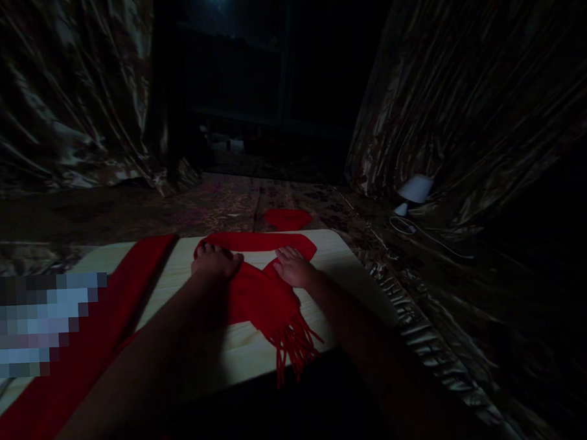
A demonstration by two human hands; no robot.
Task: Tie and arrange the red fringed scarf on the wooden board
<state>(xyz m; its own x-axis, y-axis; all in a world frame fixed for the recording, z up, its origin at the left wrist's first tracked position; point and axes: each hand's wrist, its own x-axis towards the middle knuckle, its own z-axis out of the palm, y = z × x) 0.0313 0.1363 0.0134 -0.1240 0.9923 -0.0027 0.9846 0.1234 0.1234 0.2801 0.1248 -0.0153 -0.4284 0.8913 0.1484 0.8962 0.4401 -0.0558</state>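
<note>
A red scarf (258, 293) lies looped on a pale wooden tabletop (344, 269), one end crossing over the other. Its fringe (294, 343) hangs toward the table's near edge. On the loop's left side rests my left hand (213, 261), palm down with the thumb apart from the fingers. My right hand (293, 267) lies on the right side of the loop, fingers stretched out over the cloth. Along the left of the table runs a long red strip of cloth (117, 305), partly hidden by my left forearm; whether it joins the scarf I cannot tell.
Beyond the table's far edge lies another red piece of cloth (287, 218) on patterned fabric. A small white lamp (415, 190) with a loose cord stands to the right. Patterned curtains (64, 94) hang behind. A blurred-out patch covers the left side. The room is dim.
</note>
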